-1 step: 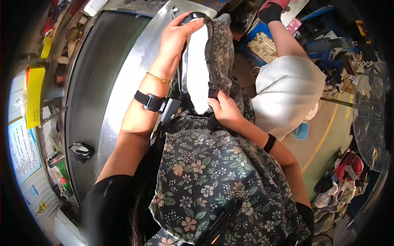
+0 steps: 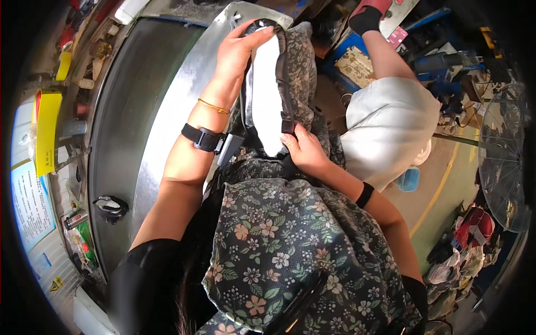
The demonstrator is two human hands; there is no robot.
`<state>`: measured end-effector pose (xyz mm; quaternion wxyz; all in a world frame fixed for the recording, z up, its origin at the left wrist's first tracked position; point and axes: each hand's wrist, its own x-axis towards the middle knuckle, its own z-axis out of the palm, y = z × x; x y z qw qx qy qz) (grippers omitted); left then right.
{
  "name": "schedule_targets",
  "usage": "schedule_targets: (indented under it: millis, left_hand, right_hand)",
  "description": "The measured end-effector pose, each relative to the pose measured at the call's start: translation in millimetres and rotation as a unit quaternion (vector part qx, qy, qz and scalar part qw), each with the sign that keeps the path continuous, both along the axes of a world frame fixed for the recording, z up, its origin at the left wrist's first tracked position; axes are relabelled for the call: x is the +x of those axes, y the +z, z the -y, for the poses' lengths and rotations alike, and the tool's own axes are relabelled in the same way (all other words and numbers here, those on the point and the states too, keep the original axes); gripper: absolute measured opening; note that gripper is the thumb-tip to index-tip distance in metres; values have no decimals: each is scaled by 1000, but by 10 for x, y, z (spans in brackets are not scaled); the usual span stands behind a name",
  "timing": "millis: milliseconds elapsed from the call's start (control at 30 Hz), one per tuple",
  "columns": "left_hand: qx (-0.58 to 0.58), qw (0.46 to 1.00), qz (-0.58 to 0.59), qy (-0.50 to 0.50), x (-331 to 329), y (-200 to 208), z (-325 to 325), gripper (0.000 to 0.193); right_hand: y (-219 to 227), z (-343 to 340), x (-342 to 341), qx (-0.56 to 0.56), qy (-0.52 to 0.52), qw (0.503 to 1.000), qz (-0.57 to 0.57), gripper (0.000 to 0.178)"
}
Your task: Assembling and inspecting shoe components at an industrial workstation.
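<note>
A black shoe (image 2: pixel 265 89) with a glaring white underside lies lengthwise over my lap, its far end pointing away from me. My left hand (image 2: pixel 243 47) grips the far end, thumb across the edge of the white face and fingers behind. At the near right side, my right hand (image 2: pixel 306 148) pinches the dark edge between thumb and fingers. The white face is too bright for details to show. Beneath the shoe spreads a dark floral apron (image 2: pixel 279 245) covering my lap.
A dark conveyor belt (image 2: pixel 131 111) runs along the left, bearing another black shoe (image 2: pixel 110 208). A shiny metal ledge (image 2: pixel 173 106) edges it. To the right sit a person in pale shorts (image 2: pixel 388 128), a blue container (image 2: pixel 409 179), a large fan (image 2: pixel 505 159) and piled cloth (image 2: pixel 469 240).
</note>
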<state>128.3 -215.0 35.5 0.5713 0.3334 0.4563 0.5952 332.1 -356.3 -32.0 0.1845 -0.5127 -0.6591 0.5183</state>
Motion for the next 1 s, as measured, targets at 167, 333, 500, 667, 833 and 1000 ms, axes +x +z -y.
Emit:
schedule_targets:
  millis: [167,333,500,667,833,1000]
  left_hand:
    - [-38,996,36,66,-127,-99,19,30]
    - [-24,995,27,96,-184,-148,-29,27]
    - [-78,988,55,118,-269,-288,-91,27]
    - [-51,984,99,139,-181,-205,-94,27]
    - [-62,978,96,175,-136,-304,-198,19]
    - [-73,976,154,137,-300,-500,-285,25]
  right_hand:
    - [-300,-243,422,-262,46,909,-319,43]
    - [102,-159,129,-77,-19,983,-163,49]
    - [69,-325,154,-244,-100,894,-363,56]
    - [159,-407,310,-361,-83,805,-463,58]
    - [-121,-415,190,-102,-173,929,-311,61]
    - [196,-750,344,-264,-124,855,-430,85]
